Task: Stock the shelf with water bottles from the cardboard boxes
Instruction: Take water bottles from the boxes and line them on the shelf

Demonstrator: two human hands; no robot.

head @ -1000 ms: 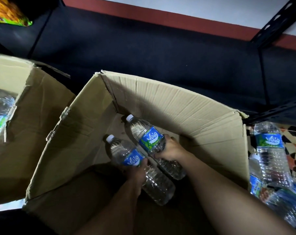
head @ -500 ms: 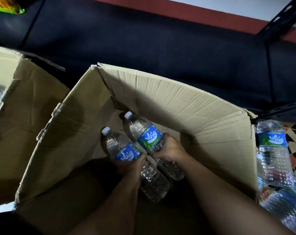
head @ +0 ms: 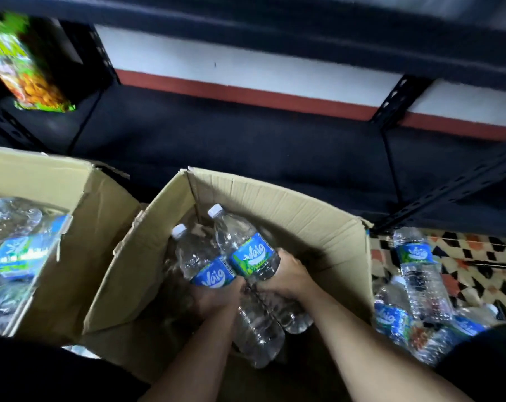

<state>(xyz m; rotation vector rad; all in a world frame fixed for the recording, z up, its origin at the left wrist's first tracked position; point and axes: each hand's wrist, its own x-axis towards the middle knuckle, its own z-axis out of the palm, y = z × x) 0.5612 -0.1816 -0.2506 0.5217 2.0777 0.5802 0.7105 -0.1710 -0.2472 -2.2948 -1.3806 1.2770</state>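
Note:
Two clear water bottles with blue labels and white caps are held side by side inside the open middle cardboard box point(head: 289, 210). My left hand point(head: 217, 297) grips the left bottle point(head: 199, 262) around its middle. My right hand point(head: 286, 278) grips the right bottle point(head: 240, 242) just below its label. Both bottles tilt with caps pointing up and away from me, their caps near the box rim. The dark shelf board point(head: 246, 134) lies just beyond the box.
A second cardboard box point(head: 80, 198) at the left holds more bottles point(head: 16, 245). Several loose bottles point(head: 420, 274) lie on the patterned floor at the right. A snack bag point(head: 22, 71) sits on the shelf at upper left. A black slotted shelf post point(head: 396, 100) rises at the right.
Both hands have lifted the two bottles higher in the box, toward its rim. My view has tilted up, showing more of the shelf and wall.

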